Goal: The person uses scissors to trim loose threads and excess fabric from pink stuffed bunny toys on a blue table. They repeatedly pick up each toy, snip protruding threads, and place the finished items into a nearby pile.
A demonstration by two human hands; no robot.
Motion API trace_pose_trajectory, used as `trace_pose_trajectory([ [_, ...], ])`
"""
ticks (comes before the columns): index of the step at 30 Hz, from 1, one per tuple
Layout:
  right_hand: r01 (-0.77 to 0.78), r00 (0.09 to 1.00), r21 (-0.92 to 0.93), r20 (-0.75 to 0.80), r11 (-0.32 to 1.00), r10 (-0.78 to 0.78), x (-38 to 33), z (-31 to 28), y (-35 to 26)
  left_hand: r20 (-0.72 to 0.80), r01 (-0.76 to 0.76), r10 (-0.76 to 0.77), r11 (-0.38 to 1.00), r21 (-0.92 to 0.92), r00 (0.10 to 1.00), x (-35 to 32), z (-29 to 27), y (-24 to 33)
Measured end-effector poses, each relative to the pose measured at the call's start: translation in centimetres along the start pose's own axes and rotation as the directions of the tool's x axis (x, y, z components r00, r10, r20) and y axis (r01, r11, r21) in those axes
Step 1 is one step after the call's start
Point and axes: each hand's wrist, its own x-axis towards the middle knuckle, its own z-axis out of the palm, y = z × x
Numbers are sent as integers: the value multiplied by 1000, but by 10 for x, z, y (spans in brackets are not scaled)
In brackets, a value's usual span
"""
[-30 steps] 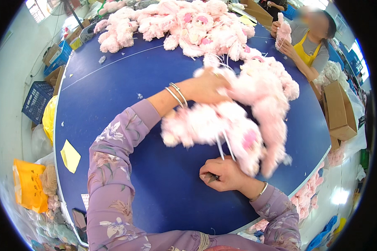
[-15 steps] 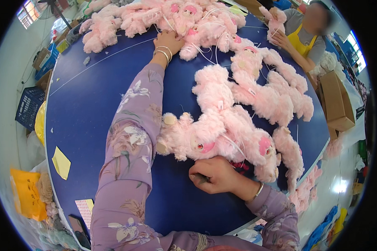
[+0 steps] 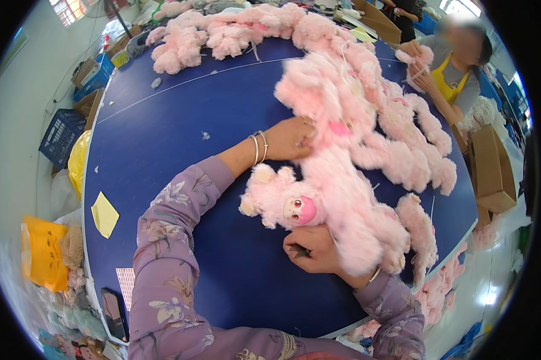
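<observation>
My left hand [image 3: 291, 139] is closed on a fluffy pink plush doll [image 3: 318, 87], blurred by motion, above the middle of the table. A pink patch on the doll shows near my fingers. Close to the front, my right hand [image 3: 315, 247] makes a fist around a small dark pointed tool [image 3: 299, 252], mostly hidden by the fingers. Just beyond that fist lies another pink plush doll [image 3: 282, 198], face up with red eyes and a pink patch. More pink fur [image 3: 360, 210] spreads beside it, partly over my right wrist.
Several pink plush dolls [image 3: 234, 30] lie along the far edge of the blue table [image 3: 234, 282]. A person [image 3: 456, 72] in a yellow apron handles another at the far right. Yellow paper [image 3: 105, 215] and a phone [image 3: 114, 315] lie at left. A cardboard box [image 3: 492, 168] stands right.
My left hand has come back from the far pile toward the middle, with a pink plush doll in it. My right hand stays near the front with the tool. The view has shifted slightly.
</observation>
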Motion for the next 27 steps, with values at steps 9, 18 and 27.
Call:
trace_pose_trajectory([
  [9,6,999,-46,-41,999,-8,7,-1,-5,-824,702,-107,591,397,556,-95,-131,-143],
  [18,-113,993,-36,-28,993,112,3,-5,-5,-780,755,-155,419,504,606,-80,-158,-189],
  [27,-148,988,44,-36,988,150,6,-5,-6,-662,879,-582,267,394,473,-73,-163,-230],
])
